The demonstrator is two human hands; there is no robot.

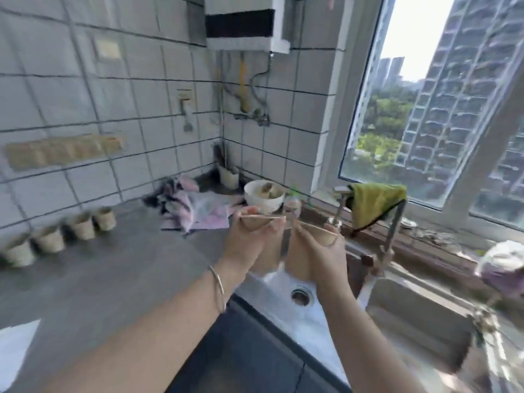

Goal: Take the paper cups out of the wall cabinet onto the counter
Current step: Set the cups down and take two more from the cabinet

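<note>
My left hand (249,245) is wrapped around a brown paper cup (256,222), held upright above the sink's near edge. Right beside it, my right hand (314,256) grips a second brown paper cup (320,235). The two cups are close together, almost touching. Several pale paper cups (52,239) stand in a row on the grey counter (113,279) along the tiled wall at the left. The wall cabinet is out of view. The picture is blurred by motion.
A steel sink (419,330) with a tall tap (394,236) lies at the right under the window. A white bowl (263,195), a crumpled pink cloth (195,208) and a utensil holder (228,177) sit in the corner. A green rag (374,202) hangs on the tap.
</note>
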